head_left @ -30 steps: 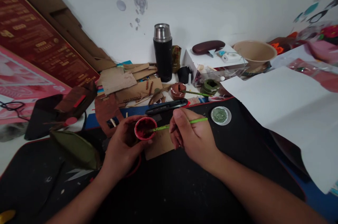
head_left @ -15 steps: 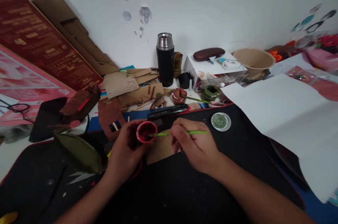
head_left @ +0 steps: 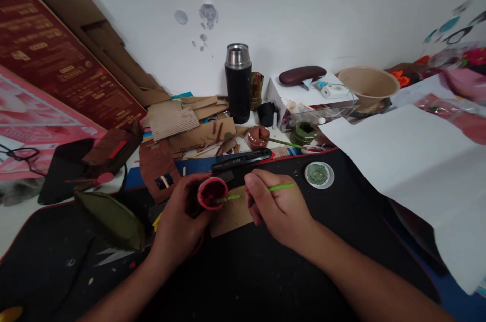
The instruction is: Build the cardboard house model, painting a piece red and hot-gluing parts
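My left hand (head_left: 184, 215) is wrapped round a small jar of red paint (head_left: 213, 193), its mouth tilted toward me. In my right hand (head_left: 279, 205) is a thin green paintbrush (head_left: 280, 187), pinched between thumb and fingers. The brush tip lies at the right rim of the jar. Beneath the hands a piece of brown cardboard (head_left: 232, 219) rests on the black mat (head_left: 243, 281). To the right of my right hand sits a white lid with grey-green paint (head_left: 318, 174).
Behind the hands lie a black box cutter (head_left: 241, 159), a brown paint jar (head_left: 258, 137) and a green paint jar (head_left: 304, 132). A black thermos (head_left: 238, 86) stands at the wall. Cardboard scraps (head_left: 170, 119) are heaped at left; white paper (head_left: 410, 160) spreads at right.
The paintbrush tip has drawn back from inside the red jar to its right rim. The jar's mouth is tipped a little more toward me. The view has shifted slightly.
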`<state>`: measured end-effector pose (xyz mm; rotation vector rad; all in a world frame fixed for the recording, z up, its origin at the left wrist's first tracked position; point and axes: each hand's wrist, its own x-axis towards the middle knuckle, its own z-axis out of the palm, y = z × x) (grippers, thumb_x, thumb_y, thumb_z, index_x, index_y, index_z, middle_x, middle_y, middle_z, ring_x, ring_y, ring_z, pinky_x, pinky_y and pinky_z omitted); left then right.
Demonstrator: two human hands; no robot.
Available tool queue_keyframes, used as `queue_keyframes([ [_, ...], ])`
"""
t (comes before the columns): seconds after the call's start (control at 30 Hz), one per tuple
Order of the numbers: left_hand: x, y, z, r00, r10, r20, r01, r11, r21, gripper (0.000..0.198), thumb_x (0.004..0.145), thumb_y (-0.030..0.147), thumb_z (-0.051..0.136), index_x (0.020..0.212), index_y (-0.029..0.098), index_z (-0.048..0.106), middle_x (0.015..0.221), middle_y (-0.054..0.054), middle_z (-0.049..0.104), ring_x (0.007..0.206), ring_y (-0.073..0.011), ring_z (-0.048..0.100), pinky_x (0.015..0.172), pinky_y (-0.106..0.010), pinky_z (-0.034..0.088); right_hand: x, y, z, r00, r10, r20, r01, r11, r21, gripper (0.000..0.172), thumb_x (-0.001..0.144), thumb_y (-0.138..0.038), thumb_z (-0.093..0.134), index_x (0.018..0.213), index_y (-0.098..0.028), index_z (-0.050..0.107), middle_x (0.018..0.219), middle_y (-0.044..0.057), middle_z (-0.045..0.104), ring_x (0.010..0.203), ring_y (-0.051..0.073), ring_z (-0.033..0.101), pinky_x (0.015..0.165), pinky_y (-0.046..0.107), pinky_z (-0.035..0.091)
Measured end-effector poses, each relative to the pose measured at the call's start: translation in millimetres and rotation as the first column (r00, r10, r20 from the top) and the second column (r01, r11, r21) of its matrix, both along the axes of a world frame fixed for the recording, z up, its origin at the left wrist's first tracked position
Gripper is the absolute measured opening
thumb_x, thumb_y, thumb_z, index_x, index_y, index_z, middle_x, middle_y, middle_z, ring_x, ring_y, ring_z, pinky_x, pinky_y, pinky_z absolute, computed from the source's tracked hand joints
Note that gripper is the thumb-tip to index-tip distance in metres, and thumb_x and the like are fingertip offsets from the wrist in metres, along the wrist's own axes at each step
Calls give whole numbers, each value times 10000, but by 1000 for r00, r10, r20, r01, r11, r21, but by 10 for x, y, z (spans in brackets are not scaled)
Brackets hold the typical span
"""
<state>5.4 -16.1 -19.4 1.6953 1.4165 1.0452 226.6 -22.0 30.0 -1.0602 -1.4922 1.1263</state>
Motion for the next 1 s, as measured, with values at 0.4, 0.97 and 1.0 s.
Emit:
queue_keyframes([
  [0.4,-46,-5,-5,994,9,-113,-4,999,43,459,861,330,801,1278,272,618,1236,-59,712,1097,-270,718,967,-442,577,93,-13,131,992,-85,97,72,989,129,433,1132,-384,461,759,-225,613,551,-37,589,457,99,562,482,233,404],
  [0.97,-39,-43,-4,985,8,-170,13,993,121,397,883,280,768,1250,283,614,1246,-59,694,1134,-266,696,979,-451,567,83,31,103,966,-59,250,6,979,205,410,1118,-313,476,759,-196,637,564,-47,577,479,88,558,536,233,397],
  [1.0,-39,-43,-13,987,10,-158,7,995,103,409,882,290,770,1258,281,608,1246,-61,692,1128,-267,699,984,-458,566,81,17,120,966,-61,251,2,973,229,402,1116,-293,476,760,-195,637,565,-50,571,477,86,552,537,232,396],
])
